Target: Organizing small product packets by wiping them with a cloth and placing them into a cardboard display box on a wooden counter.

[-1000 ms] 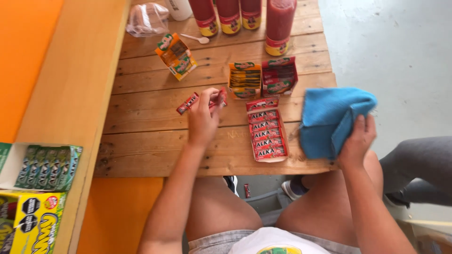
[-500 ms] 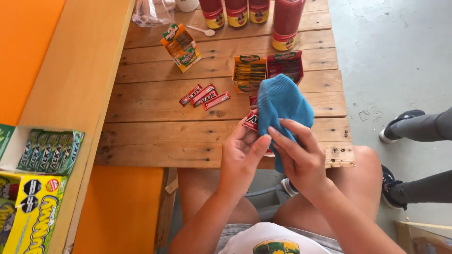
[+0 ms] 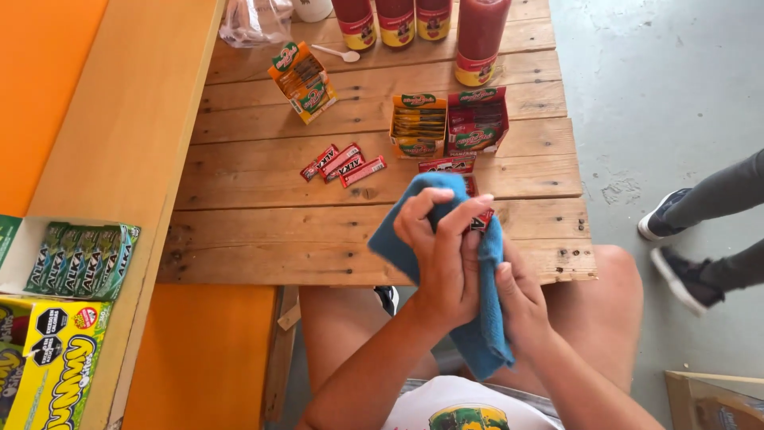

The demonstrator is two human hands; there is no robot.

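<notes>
gripping a soft blue cloth (image 3: 477, 334), bunched and draped over the near edge of the rough plank table (image 3: 263, 239): left hand (image 3: 442, 255) clenched on its upper folds, right hand (image 3: 521, 306) pinching its lower side. red flat packets (image 3: 342, 163) lie loose mid-table, well apart; two open card boxes (image 3: 450, 123) beyond. bare planks left of the hands.

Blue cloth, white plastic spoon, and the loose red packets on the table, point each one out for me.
blue cloth (image 3: 487, 342), head view, on the part hanging below the hands
white plastic spoon (image 3: 337, 53), head view, on its handle
loose red packets (image 3: 342, 162), head view, on the middle packet
</notes>
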